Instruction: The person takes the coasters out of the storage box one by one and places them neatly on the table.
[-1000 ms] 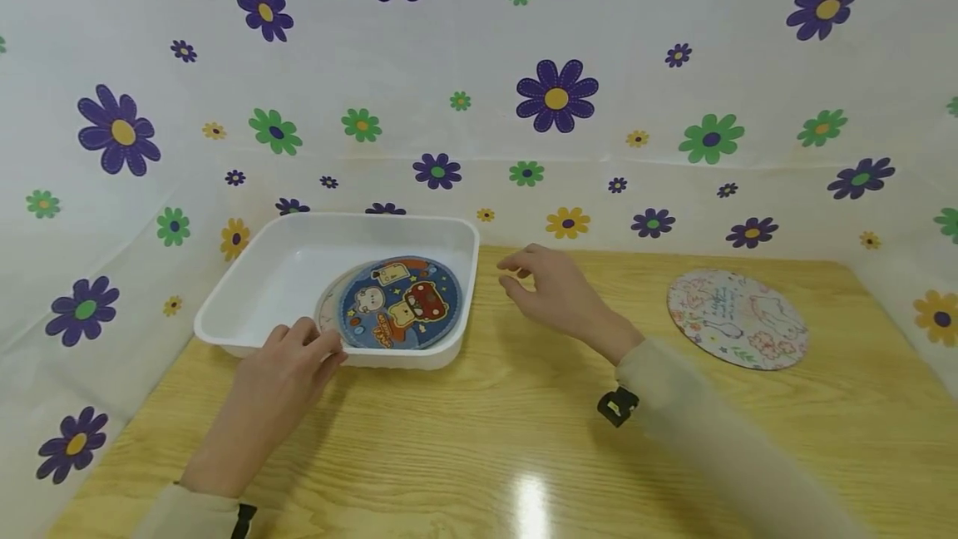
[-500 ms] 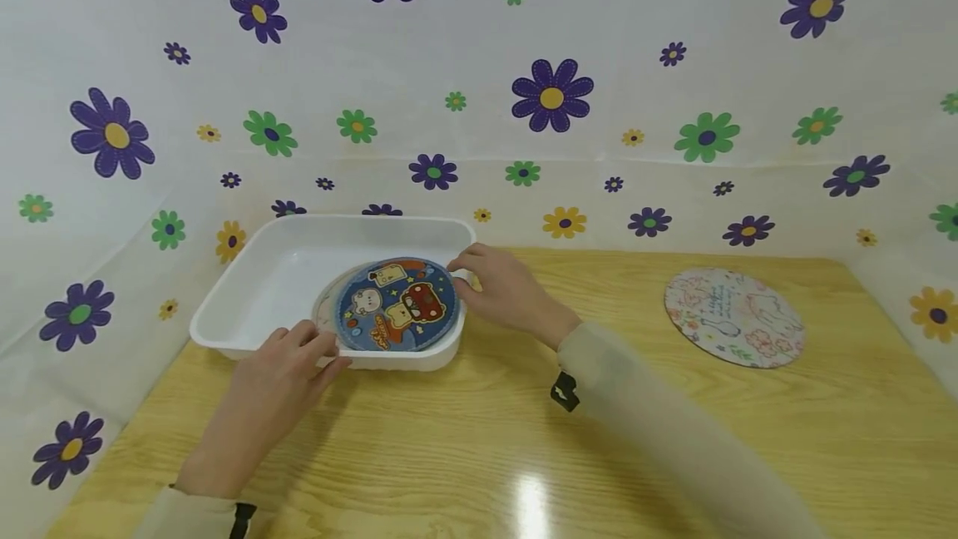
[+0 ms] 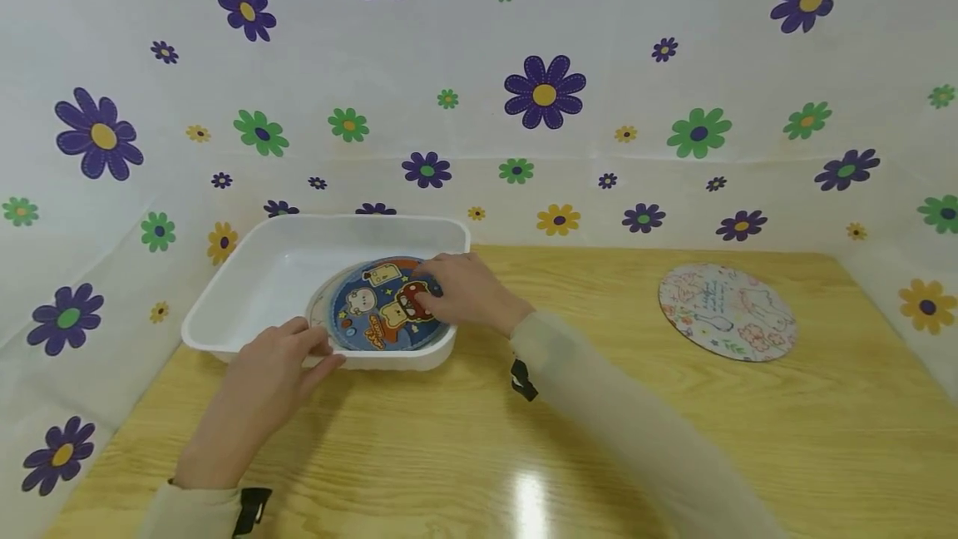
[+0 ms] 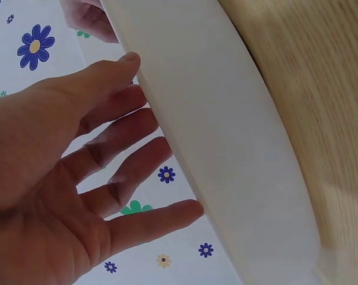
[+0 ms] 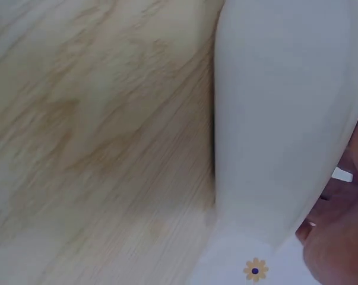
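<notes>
A white plastic tray (image 3: 202, 323) stands at the back left of the table. Inside it, a round blue mat with cartoon figures (image 3: 362, 327) overlaps a pale round mat (image 3: 318, 306), of which only the left edge shows. My left hand (image 3: 269, 364) rests at the tray's front rim; in the left wrist view its fingers (image 4: 161, 217) look nearly straight and reach the rim. Over the right rim comes my right hand (image 3: 467, 294), thumb and fingers apart above the blue mat; whether they touch it I cannot tell. The right wrist view shows this hand only partly.
Another round mat, pale with pink flowers (image 3: 729, 312), lies flat at the right of the wooden table (image 3: 449, 447). A white cloth with printed flowers (image 3: 621, 23) hangs behind the table and along its sides.
My right hand has moved left from beside the tray, over its right rim, to above the blue mat. The left hand has stayed at the front rim. The whole scene has shifted slightly left.
</notes>
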`<action>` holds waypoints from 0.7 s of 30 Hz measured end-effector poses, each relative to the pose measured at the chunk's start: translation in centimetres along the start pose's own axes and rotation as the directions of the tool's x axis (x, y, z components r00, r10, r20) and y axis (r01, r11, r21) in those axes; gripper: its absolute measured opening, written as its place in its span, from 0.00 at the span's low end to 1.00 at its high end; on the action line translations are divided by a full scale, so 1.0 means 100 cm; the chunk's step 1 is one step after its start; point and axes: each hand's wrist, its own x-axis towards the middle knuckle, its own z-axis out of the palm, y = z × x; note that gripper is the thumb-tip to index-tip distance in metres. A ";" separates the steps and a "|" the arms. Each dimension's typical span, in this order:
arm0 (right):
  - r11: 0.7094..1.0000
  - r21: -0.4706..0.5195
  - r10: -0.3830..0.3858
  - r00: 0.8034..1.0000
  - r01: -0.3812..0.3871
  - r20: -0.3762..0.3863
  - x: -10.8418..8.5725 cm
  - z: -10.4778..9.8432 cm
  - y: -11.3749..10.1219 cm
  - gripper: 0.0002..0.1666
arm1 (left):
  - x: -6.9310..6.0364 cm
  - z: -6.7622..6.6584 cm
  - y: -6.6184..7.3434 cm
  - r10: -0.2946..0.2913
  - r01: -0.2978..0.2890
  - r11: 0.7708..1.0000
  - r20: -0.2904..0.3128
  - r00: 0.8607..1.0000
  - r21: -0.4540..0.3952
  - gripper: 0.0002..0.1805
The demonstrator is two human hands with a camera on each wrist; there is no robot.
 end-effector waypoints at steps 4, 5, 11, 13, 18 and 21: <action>0.984 -0.163 0.087 0.991 -0.070 0.102 0.010 0.006 -0.009 0.33 | 0.001 -0.002 0.000 -0.005 0.005 1.000 0.012 1.000 -0.010 0.08; 0.974 -0.213 0.111 0.987 -0.084 0.120 0.012 0.008 -0.012 0.34 | 0.001 -0.003 0.000 -0.009 0.010 1.000 0.017 1.000 -0.014 0.09; 0.891 -0.436 0.222 0.960 -0.129 0.169 0.019 0.015 -0.021 0.38 | 0.003 -0.002 0.000 -0.034 0.035 0.999 0.033 0.999 -0.021 0.09; 0.870 -0.475 0.239 0.956 -0.131 0.173 0.020 0.016 -0.022 0.39 | 0.003 -0.002 0.000 -0.039 0.040 0.999 0.038 0.999 -0.025 0.09; 0.854 -0.505 0.234 0.959 -0.125 0.158 0.021 0.017 -0.025 0.38 | 0.003 -0.003 -0.001 -0.042 0.044 0.999 0.048 0.998 -0.033 0.09; 0.860 -0.494 0.221 0.965 -0.126 0.139 0.022 0.018 -0.025 0.36 | 0.003 -0.002 -0.001 -0.040 0.041 0.999 0.039 0.998 -0.031 0.09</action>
